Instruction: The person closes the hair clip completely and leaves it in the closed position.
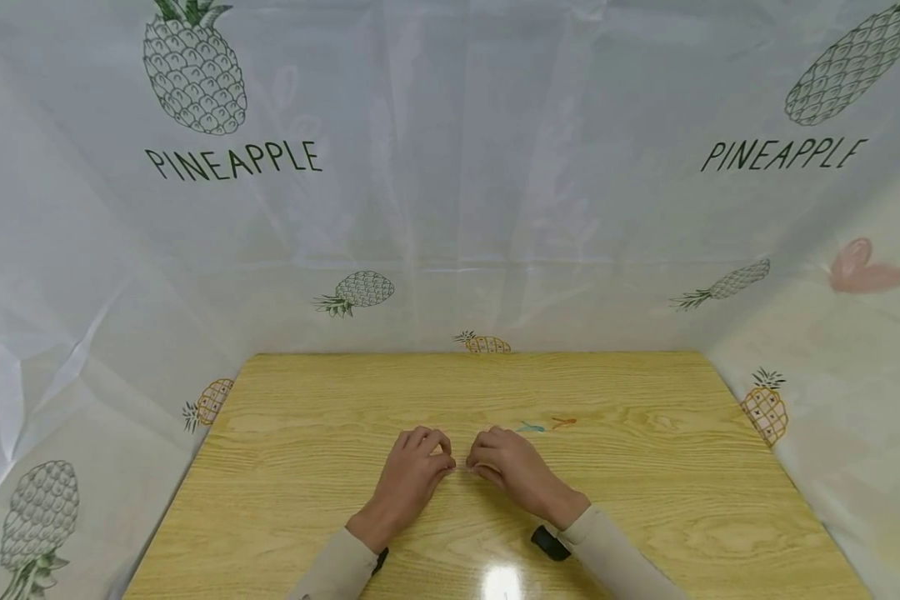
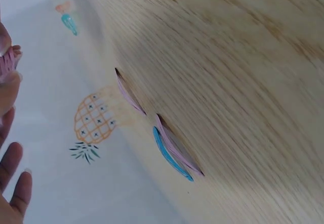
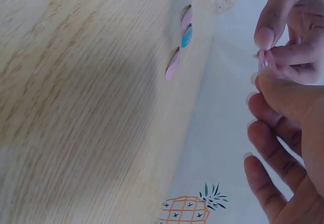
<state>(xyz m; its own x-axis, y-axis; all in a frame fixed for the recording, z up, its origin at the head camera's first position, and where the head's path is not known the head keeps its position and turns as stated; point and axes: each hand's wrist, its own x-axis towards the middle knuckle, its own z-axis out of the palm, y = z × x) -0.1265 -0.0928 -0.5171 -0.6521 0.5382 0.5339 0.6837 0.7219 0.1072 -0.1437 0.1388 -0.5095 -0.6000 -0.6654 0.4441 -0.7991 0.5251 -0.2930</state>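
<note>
Between both hands is a small pink hair clip [image 3: 266, 58], mostly covered by fingertips. My left hand [image 1: 418, 467] pinches one end with thumb and index finger. The other end is pinched by my right hand [image 1: 516, 468], whose other fingers are spread apart in the right wrist view. On the table just beyond the right hand lie a blue clip [image 1: 532, 427] and an orange clip [image 1: 564, 422]. The left wrist view shows thin curved pieces on the wood: a pink clip [image 2: 130, 96], with another pink clip [image 2: 183, 154] beside a blue clip [image 2: 169, 155].
A wood-grain table [image 1: 307, 400] stands against a white cloth [image 1: 495, 208] printed with pineapples, which hangs at the back and both sides. Both wrists wear dark bands, the right band [image 1: 551, 543] showing best. Light glares off the table near its front.
</note>
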